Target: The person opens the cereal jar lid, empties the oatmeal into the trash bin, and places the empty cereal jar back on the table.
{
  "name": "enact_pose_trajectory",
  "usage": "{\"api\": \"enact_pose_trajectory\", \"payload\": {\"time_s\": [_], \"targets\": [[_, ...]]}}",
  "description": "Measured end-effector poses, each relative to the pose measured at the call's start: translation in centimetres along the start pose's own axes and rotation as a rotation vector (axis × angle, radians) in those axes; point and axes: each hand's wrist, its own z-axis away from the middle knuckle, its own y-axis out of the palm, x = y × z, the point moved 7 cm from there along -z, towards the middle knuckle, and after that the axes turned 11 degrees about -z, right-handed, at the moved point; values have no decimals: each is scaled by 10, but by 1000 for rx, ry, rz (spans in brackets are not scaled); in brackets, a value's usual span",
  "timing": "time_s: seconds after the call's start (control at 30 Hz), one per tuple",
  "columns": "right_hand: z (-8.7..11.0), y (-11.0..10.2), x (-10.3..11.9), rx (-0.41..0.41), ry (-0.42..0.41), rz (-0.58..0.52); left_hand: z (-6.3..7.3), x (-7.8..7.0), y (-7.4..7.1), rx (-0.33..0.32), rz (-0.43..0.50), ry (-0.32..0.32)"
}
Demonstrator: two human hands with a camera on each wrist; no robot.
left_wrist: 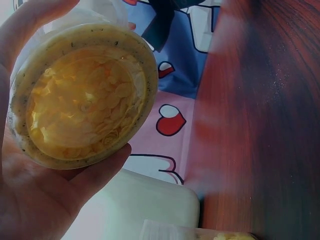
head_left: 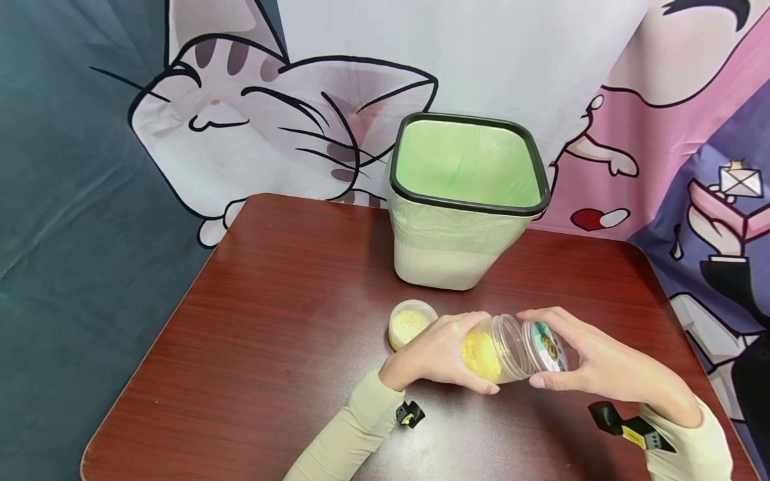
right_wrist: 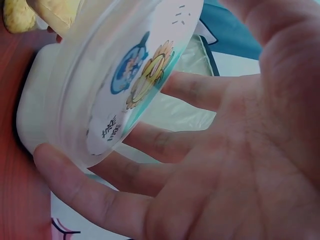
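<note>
My left hand (head_left: 442, 351) grips a clear plastic jar (head_left: 481, 354) of yellow flakes, tipped on its side with its mouth to the right. In the left wrist view, the jar's round bottom (left_wrist: 85, 100) faces the camera and flakes show through it. Between the thumb and fingers of my right hand (head_left: 592, 357) is a clear lid (head_left: 549, 347) with a printed label. The lid stands on edge right at the jar's mouth. Cartoon pictures on the label (right_wrist: 140, 80) show in the right wrist view. Behind my left hand stands a small round tub (head_left: 412, 314) with pale yellow bits.
A white bin (head_left: 445, 264) with a black rim and a green liner stands at the back of the reddish-brown table (head_left: 259, 321). Behind the table hangs a cartoon-printed cloth (head_left: 337, 80).
</note>
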Motion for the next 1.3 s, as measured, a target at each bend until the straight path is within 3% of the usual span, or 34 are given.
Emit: {"api": "enact_pose_trajectory", "payload": {"time_s": [0.67,1.3], "targets": [[8,5,-21,-8,86,-60,0,-1,0,-14,-28,-14],[11,14,-50,-39,165,1,0,0,1,-13,-33,-16]]}}
